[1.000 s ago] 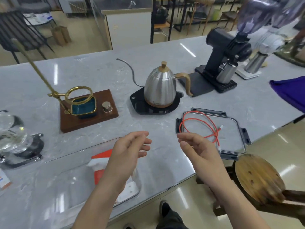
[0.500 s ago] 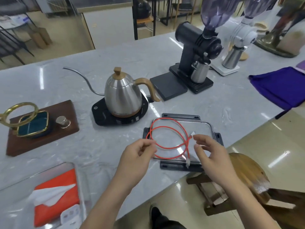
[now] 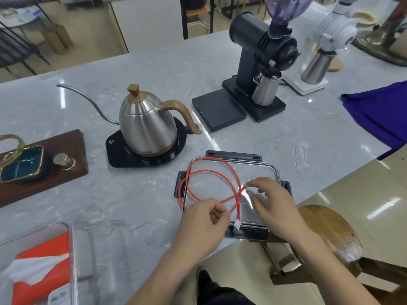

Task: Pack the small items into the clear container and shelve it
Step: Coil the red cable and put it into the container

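Right at the near edge of the pale marbled table [image 3: 286, 137] lies a clear lid [image 3: 259, 170] with dark clips, and a red cable [image 3: 211, 172] is looped over it, its white plug hanging at the lid's front edge. The left hand [image 3: 198, 223] pinches the cable near that plug, fingers curled round it. The right hand [image 3: 275, 205] hovers over the lid, fingers loosely spread and reaching toward the cable's other white end; whether they touch it I cannot tell. At the lower left stands the clear container [image 3: 72, 249], holding an orange tissue pack [image 3: 39, 280]. Farther back sit a steel kettle [image 3: 145, 126] on a black base, a black grinder [image 3: 262, 60], a white grinder [image 3: 330, 40] and a wooden tray [image 3: 66, 150]. A purple cloth [image 3: 378, 115] drapes over the right edge. A wooden stool [image 3: 330, 230] stands on the glossy floor below, with chairs and table legs farther off in the room.
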`<action>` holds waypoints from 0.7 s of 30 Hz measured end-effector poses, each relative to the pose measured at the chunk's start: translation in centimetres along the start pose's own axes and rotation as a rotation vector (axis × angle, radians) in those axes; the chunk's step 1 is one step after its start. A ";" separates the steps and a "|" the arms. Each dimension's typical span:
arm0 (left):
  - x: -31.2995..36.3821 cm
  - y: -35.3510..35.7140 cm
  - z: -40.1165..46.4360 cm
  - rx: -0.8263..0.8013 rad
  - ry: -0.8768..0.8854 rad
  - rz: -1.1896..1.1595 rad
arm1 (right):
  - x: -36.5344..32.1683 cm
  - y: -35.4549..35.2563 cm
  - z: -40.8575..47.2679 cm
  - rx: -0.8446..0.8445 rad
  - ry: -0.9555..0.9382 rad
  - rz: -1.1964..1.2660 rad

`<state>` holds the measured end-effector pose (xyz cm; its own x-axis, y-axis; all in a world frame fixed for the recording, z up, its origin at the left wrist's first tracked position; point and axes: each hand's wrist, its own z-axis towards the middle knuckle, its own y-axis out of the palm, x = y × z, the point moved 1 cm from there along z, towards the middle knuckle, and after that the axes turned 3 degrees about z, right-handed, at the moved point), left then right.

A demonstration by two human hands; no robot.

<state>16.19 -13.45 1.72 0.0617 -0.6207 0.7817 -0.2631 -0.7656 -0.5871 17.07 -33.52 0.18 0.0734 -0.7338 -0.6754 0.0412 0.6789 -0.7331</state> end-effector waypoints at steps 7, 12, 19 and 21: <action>0.8 2.5 0.2 -0.023 0.031 0.263 | 0.6 1.6 0.9 -0.075 -0.136 -0.166; 0.8 3.1 0.5 -0.022 0.045 0.354 | 0.7 2.6 1.6 -0.182 -0.160 -0.257; 0.7 3.0 0.8 -0.042 0.081 0.400 | 1.1 2.5 2.4 -0.184 -0.187 -0.263; 0.7 2.9 0.7 -0.038 0.087 0.399 | 1.1 2.4 2.6 -0.187 -0.200 -0.266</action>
<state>16.18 -16.23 0.40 -0.1335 -0.8499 0.5097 -0.2856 -0.4595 -0.8410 19.79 -32.61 -2.09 0.2779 -0.8520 -0.4437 -0.0958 0.4350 -0.8953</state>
